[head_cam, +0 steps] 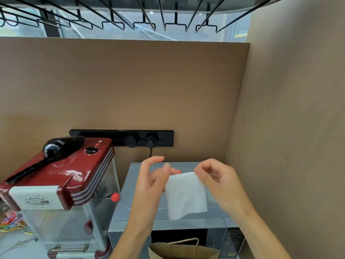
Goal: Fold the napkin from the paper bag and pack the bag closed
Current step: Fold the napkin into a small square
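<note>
Both hands hold the white napkin in the air above the grey microwave: the right hand pinches its top corner, the left hand seemingly steadies the other edge with loosely curled fingers. One slack grip could let it sag, skewing the fold, or drop beside the paper bag below.

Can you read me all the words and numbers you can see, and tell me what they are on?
None can be read clearly.
White panel on the red popcorn machine: a burst drawing with letters inside, too blurred to read.
Black socket strip: a tiny word on its top edge, too small to read.
Dial on the popcorn machine: small marks around it, unreadable.
Microwave control panel: faint labels, too blurred.
Napkin and paper bag: no writing visible.
</note>
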{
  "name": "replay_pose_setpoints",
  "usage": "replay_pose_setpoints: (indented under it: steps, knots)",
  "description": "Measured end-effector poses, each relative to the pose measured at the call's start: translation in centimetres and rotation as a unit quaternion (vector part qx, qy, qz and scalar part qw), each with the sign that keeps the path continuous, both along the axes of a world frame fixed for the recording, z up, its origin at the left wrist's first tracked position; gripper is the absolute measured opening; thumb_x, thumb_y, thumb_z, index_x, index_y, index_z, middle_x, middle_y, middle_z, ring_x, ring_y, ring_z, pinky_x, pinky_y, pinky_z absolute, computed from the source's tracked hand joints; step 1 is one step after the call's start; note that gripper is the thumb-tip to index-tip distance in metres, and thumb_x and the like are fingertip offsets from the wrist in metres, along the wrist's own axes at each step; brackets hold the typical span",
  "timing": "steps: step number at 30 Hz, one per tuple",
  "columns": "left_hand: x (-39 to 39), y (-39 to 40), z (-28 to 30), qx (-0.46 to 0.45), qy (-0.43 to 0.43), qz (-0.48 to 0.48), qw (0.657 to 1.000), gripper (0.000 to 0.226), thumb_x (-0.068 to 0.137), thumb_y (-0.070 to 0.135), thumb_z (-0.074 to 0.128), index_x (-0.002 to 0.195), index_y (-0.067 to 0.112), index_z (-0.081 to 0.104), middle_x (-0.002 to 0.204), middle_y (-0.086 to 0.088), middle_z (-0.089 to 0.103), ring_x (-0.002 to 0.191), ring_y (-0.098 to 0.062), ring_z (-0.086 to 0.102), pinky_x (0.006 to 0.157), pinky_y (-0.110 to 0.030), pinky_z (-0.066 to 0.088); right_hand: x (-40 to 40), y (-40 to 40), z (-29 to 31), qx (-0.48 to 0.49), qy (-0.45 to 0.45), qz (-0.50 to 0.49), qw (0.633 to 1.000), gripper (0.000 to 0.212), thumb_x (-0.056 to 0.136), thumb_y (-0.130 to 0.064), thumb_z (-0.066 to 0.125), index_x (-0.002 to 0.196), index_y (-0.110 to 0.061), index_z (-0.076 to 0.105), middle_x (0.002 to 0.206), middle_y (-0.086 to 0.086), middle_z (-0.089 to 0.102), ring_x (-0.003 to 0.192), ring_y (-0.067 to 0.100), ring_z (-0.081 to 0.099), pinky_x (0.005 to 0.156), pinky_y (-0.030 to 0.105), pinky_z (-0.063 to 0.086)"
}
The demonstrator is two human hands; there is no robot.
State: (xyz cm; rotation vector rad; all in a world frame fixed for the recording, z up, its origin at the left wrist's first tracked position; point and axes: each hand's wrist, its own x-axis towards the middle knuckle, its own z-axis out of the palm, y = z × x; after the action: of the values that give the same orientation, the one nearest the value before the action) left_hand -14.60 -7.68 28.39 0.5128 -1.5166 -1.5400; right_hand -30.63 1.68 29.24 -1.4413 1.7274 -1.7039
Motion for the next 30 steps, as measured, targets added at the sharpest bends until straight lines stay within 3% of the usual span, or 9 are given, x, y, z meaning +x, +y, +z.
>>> replay_pose_setpoints:
  steps: [2,4,7,9,13,18,23,27,30]
  knots:
    - [0.0,0.1,0.1,-0.023,-0.023,0.003,0.999,0.039,0.076,0.05,0.074,0.11,0.036,0.061,0.089,0.002,0.079,0.083,-0.004,0.071,0.073,-0.017,0.054,0.1,0.1,0.1,0.006,0.014,0.005,1.0,0.013,0.095,-0.024,0.065,0.084,-0.03,0.069,0.08,-0.014,0.069,0.075,0.003,0.061,0.067,0.014,0.047]
    - [-0.2,0.3,0.3,-0.034,-0.05,-0.001,0.998,0.028,0.072,0.042,0.083,0.095,0.031,0.072,0.08,0.008,0.077,0.072,0.002,0.069,0.062,-0.011,0.051,0.1,0.1,0.1,0.003,0.017,0.006,1.0,0.013,0.096,-0.024,0.064,0.085,-0.029,0.069,0.08,-0.013,0.069,0.076,0.004,0.061,0.068,0.016,0.048]
    - [-0.5,0.6,0.2,-0.021,-0.069,0.004,0.997,0.007,0.078,0.028,0.078,0.08,0.022,0.076,0.07,0.009,0.073,0.062,-0.001,0.066,0.052,-0.013,0.048,0.3,0.2,0.2,0.002,0.017,0.005,1.0,0.014,0.097,-0.023,0.063,0.084,-0.028,0.068,0.081,-0.011,0.068,0.078,0.007,0.062,0.071,0.021,0.049]
    - [-0.5,0.5,0.0,-0.011,-0.073,0.012,0.997,0.007,0.085,0.021,0.074,0.078,0.02,0.077,0.068,0.007,0.072,0.062,-0.005,0.065,0.051,-0.015,0.048,0.4,0.2,0.3,0.007,0.004,0.014,1.0,0.011,0.096,-0.026,0.064,0.085,-0.027,0.068,0.079,-0.013,0.067,0.078,0.006,0.061,0.072,0.019,0.048]
    - [-0.7,0.7,0.3,-0.009,-0.072,-0.001,0.997,0.015,0.086,0.033,0.069,0.08,0.022,0.078,0.068,0.008,0.071,0.062,-0.004,0.062,0.053,-0.013,0.046,0.7,0.4,0.8,0.019,-0.086,0.043,0.995,0.027,0.08,-0.048,0.073,0.093,-0.024,0.07,0.087,-0.013,0.071,0.084,0.001,0.064,0.075,0.014,0.048]
    - [-1.2,1.0,0.6,-0.022,-0.049,0.021,0.998,0.014,0.089,0.026,0.07,0.078,0.023,0.078,0.077,-0.02,0.069,0.067,-0.016,0.058,0.062,-0.031,0.045,2.5,-0.3,0.6,0.019,-0.124,0.019,0.992,0.037,0.072,-0.052,0.08,0.083,-0.016,0.073,0.077,-0.002,0.07,0.071,0.009,0.064,0.061,0.023,0.049]
    - [-0.8,0.5,0.8,-0.02,-0.052,0.071,0.996,0.013,0.084,0.014,0.075,0.073,0.017,0.077,0.063,0.001,0.073,0.056,-0.005,0.065,0.05,-0.015,0.048,2.9,-0.7,0.8,0.0,-0.137,-0.014,0.991,0.032,0.07,-0.042,0.079,0.077,-0.011,0.074,0.074,0.003,0.074,0.066,0.012,0.069,0.055,0.02,0.051]
    - [-0.1,-0.2,0.6,-0.02,-0.073,0.113,0.991,0.014,0.081,0.013,0.079,0.071,0.023,0.079,0.068,-0.001,0.078,0.066,-0.018,0.074,0.057,-0.027,0.057,2.2,-0.5,1.1,0.018,-0.113,-0.004,0.993,0.009,0.081,-0.022,0.078,0.076,-0.015,0.079,0.076,0.001,0.079,0.069,0.008,0.072,0.06,0.016,0.052]
    - [-0.1,-0.2,0.6,-0.029,-0.083,0.133,0.987,0.018,0.08,0.013,0.08,0.068,0.026,0.08,0.069,0.001,0.078,0.068,-0.018,0.075,0.059,-0.029,0.058,1.8,-0.4,1.1,0.033,-0.07,-0.005,0.997,0.015,0.089,-0.013,0.073,0.078,-0.02,0.08,0.077,-0.005,0.079,0.071,0.003,0.071,0.063,0.012,0.049]
